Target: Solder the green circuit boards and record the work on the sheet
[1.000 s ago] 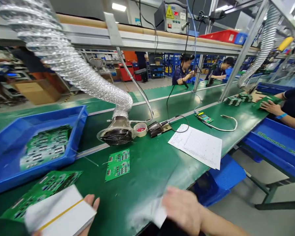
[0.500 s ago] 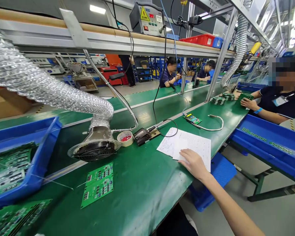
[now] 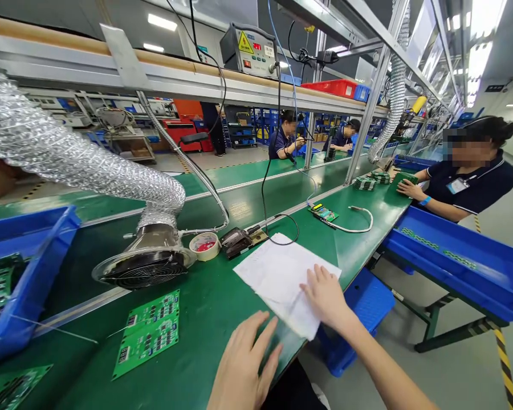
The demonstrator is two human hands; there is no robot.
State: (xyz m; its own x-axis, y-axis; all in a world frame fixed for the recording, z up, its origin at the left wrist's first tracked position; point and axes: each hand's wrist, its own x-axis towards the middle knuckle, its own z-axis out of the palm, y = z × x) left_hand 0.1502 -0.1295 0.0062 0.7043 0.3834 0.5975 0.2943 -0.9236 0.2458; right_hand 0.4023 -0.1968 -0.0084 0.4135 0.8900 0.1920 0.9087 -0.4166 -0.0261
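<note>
My right hand (image 3: 324, 295) rests palm down on the right part of a white sheet of paper (image 3: 277, 267), its fingers spread. The paper lies on the green bench top (image 3: 209, 319), its lower corner at the front edge. Near the paper's lower left edge, my left hand (image 3: 248, 361) hovers with fingers apart and nothing in it. To the left, a green circuit board panel (image 3: 149, 333) lies flat. Behind the paper are a roll of tape (image 3: 204, 246) and a black device with a cable (image 3: 238, 242).
A fume extractor hood (image 3: 149, 265) hangs from a silver duct at left, beside a blue bin (image 3: 38, 279) of boards. A small wired board (image 3: 324, 213) lies beyond the paper. At right, a co-worker (image 3: 465, 176) handles boards beside a long blue tray (image 3: 453, 250).
My left hand has come into view from below. The papers have shifted left and nearer; their written side no longer shows, and a mostly blank surface faces up. My view has turned slightly right.
</note>
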